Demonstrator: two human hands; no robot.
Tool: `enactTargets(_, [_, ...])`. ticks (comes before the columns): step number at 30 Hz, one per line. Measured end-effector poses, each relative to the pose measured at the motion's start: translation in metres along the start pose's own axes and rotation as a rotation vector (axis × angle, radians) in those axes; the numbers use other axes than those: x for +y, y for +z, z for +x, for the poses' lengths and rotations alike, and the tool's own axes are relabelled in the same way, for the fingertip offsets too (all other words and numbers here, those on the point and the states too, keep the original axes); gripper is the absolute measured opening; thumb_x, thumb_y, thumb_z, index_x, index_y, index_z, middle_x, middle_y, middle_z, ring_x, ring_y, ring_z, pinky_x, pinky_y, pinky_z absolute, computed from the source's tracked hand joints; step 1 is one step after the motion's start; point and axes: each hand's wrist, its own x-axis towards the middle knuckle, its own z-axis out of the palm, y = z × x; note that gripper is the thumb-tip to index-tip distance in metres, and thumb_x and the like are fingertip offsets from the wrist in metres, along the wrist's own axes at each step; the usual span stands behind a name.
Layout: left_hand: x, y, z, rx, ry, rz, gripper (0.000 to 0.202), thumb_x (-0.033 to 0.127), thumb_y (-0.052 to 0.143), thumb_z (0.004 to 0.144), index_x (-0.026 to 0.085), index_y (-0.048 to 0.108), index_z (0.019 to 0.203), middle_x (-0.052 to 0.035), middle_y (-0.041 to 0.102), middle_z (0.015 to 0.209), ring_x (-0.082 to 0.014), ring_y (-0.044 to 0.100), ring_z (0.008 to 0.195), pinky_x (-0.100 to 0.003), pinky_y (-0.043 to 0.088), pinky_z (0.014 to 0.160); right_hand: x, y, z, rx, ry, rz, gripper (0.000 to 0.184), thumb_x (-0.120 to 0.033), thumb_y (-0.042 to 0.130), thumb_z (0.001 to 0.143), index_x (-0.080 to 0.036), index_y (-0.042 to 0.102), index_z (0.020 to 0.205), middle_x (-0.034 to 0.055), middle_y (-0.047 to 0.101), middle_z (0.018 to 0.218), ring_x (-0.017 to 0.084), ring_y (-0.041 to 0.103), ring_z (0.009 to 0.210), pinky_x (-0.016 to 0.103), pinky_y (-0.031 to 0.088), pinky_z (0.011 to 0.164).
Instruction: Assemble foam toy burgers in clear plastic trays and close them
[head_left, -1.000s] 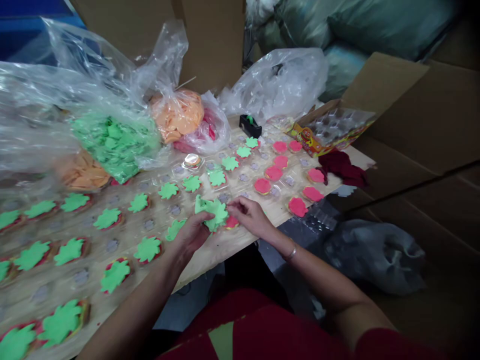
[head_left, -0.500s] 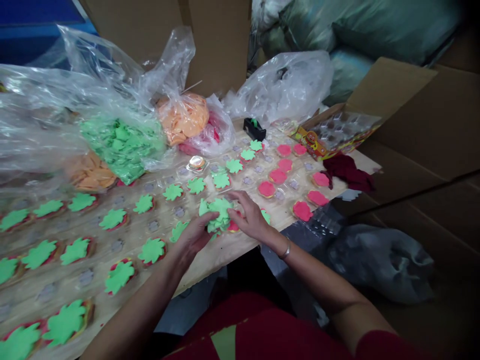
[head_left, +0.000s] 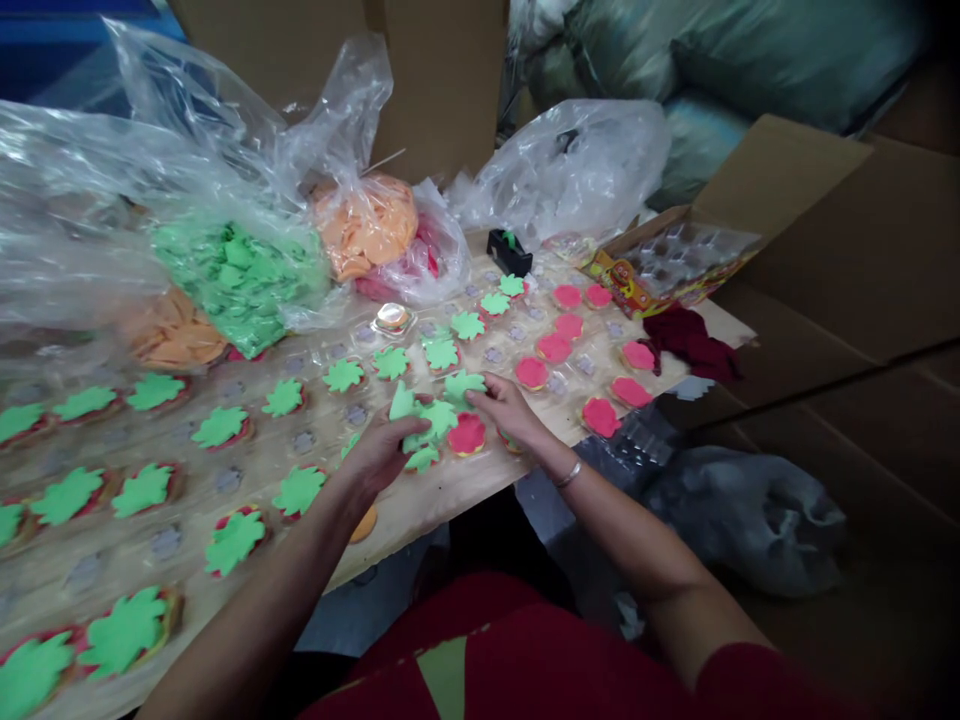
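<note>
My left hand [head_left: 380, 452] is closed round a small stack of green leaf-shaped cutouts [head_left: 420, 425] just above the wooden table [head_left: 427, 500]. My right hand [head_left: 508, 408] pinches a single green cutout [head_left: 463, 385] and holds it a little to the right of the stack, above a pink round piece [head_left: 467, 435]. Rows of pink pieces topped with green cutouts [head_left: 298, 490] lie to the left. Bare pink pieces [head_left: 553, 347] lie to the right.
Clear plastic bags of green cutouts [head_left: 236, 275] and orange cutouts [head_left: 367, 225] stand at the back. A black tape dispenser [head_left: 509, 251], an open colourful box with a plastic tray [head_left: 675, 260] and a dark red cloth [head_left: 690, 340] lie at the right. Cardboard boxes surround the table.
My right hand has drawn one green cutout off the stack and moved it up and to the right. The pink piece under the hands is now uncovered.
</note>
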Motion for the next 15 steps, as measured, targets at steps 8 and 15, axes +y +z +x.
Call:
enactTargets(8, [0.013, -0.025, -0.002, 0.101, 0.075, -0.029, 0.037, 0.006, 0.072, 0.056, 0.017, 0.066, 0.091, 0.0011, 0.064, 0.073, -0.0109, 0.061, 0.058, -0.018, 0.051, 0.050, 0.006, 0.004, -0.020, -0.198, 0.006, -0.544, 0.011, -0.020, 0.050, 0.082, -0.018, 0.058, 0.089, -0.0009, 0.057, 0.074, 0.015, 0.051, 0.070, 0.024, 0.038, 0.064])
enactTargets(15, [0.008, -0.015, -0.009, 0.033, 0.064, -0.019, 0.049, 0.007, 0.074, 0.055, 0.015, 0.065, 0.102, 0.0002, 0.064, 0.071, -0.0127, 0.061, 0.056, -0.022, 0.052, 0.051, -0.006, 0.018, -0.032, -0.152, -0.075, -0.979, 0.049, -0.017, 0.056, 0.082, -0.018, 0.047, 0.130, 0.0119, 0.059, 0.111, 0.024, 0.056, 0.100, 0.033, 0.043, 0.081])
